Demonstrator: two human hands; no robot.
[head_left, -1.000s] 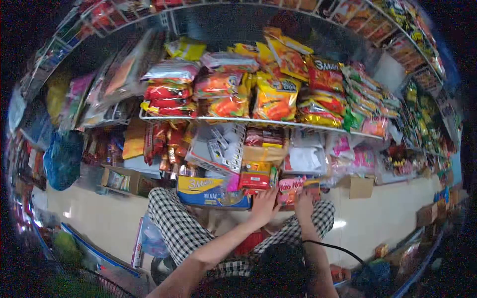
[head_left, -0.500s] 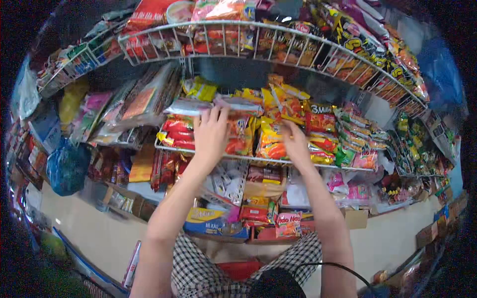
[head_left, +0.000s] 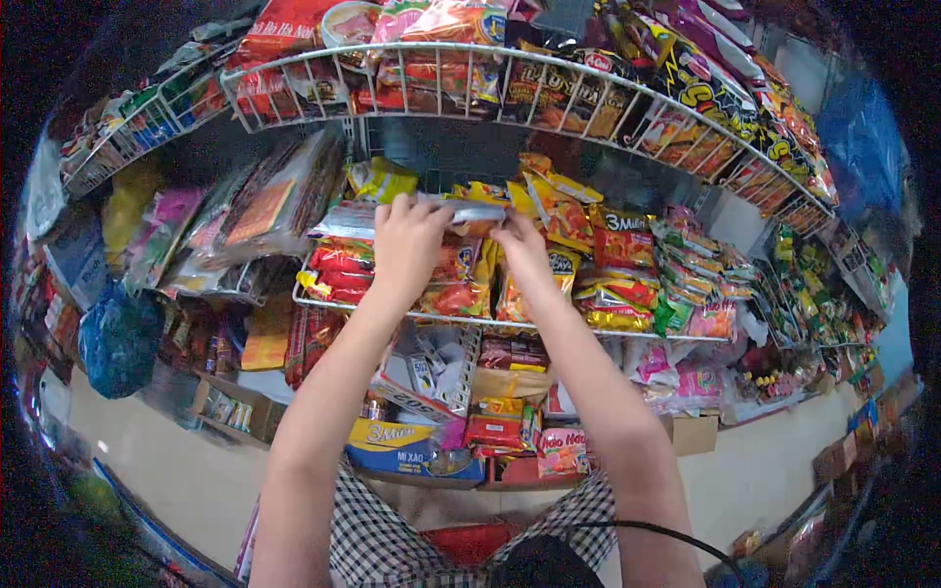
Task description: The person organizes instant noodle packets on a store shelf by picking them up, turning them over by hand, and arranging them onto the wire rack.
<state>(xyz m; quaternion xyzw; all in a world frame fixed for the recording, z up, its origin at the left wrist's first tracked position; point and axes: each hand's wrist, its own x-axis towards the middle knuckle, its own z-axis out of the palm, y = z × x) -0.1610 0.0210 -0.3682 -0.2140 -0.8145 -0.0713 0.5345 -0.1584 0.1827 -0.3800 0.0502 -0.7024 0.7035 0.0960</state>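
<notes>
Two hands are noted in the head view. The right hand (head_left: 524, 253), seen over the yellow packets (head_left: 561, 274) half a second ago, has been brought nearer the left hand (head_left: 407, 240); a silver packet (head_left: 477, 213) is now clamped between them, by its ends, above the white wire shelf (head_left: 451, 318). Its film is flat and glossy (slightly blurred); crinkled, pillow-shaped orange packs (head_left: 454, 297) are stacked below.
</notes>
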